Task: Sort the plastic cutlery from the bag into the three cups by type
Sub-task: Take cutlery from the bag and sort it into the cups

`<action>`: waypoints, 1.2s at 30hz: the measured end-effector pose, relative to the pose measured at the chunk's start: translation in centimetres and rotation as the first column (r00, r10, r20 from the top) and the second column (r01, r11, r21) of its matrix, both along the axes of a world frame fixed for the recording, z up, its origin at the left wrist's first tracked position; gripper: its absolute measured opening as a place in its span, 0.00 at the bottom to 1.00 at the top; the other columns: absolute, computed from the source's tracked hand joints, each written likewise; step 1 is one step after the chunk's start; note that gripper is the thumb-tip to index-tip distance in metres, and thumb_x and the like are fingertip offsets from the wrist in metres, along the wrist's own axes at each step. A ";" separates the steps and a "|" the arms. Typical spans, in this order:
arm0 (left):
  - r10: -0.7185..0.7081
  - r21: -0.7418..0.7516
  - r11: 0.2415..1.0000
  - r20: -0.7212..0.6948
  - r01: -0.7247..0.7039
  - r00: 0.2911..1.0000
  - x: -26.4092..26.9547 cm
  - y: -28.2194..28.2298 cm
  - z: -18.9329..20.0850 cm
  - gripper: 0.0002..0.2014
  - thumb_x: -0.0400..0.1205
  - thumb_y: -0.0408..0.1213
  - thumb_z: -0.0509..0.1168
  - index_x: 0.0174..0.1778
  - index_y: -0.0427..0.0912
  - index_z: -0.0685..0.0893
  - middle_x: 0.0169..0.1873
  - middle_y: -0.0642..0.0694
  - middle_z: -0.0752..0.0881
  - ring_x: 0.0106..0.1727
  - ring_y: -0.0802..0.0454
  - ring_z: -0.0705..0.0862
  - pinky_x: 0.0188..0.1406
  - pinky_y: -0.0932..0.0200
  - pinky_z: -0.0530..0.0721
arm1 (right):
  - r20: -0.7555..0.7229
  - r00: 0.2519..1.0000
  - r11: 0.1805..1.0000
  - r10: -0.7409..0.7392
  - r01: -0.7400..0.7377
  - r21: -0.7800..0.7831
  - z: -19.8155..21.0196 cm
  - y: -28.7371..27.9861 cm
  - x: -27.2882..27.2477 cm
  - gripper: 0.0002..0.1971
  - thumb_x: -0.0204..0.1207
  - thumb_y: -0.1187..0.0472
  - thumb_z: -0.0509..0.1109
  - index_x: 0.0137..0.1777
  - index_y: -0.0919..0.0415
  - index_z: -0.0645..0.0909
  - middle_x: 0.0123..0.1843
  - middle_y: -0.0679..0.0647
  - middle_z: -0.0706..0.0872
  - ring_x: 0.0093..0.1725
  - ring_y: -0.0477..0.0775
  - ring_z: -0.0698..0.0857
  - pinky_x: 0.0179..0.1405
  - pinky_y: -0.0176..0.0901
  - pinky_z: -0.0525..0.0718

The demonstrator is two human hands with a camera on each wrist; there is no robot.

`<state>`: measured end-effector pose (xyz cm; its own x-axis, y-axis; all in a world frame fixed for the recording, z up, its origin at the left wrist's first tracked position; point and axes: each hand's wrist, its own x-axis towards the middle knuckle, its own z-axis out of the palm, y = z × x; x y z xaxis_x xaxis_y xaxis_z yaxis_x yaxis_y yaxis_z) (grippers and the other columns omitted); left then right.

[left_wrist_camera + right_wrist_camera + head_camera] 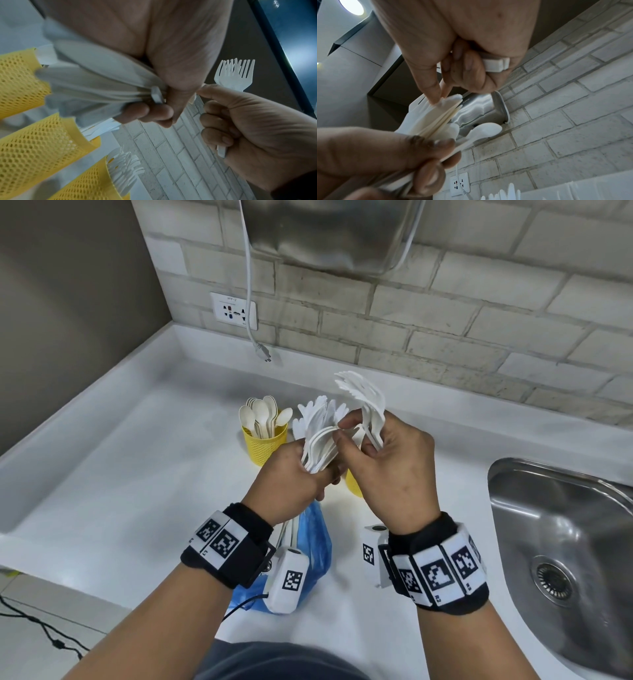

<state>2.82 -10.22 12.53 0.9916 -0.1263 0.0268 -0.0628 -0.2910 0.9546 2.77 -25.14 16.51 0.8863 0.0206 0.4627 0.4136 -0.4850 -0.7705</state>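
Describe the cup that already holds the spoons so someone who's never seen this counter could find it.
Start at the white wall socket on the brick wall and look down onto the white counter. The yellow mesh cup stands there, left of both hands. Unlike the other yellow cups, it is filled with cream spoons, bowls up.

On my right wristband (pixel 442 568) I can read "R2" printed under one of the black-and-white square markers. In the right wrist view, the steel hand dryer (pixel 476 108) on the wall carries the brand "AIKE". The small line printed at the top of the wall socket (pixel 234 310) is too fine to read.
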 end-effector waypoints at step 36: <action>-0.032 0.058 0.998 0.076 0.028 0.997 -0.4 0.2 -0.2 0.03 0.84 0.36 0.73 0.46 0.49 0.88 0.36 0.52 0.91 0.27 0.62 0.84 0.29 0.68 0.82 | -0.101 0.964 0.898 0.244 -0.186 0.399 0.6 -1.9 0.5 0.04 0.81 0.69 0.75 0.54 0.66 0.86 0.38 0.45 0.88 0.34 0.40 0.84 0.39 0.32 0.80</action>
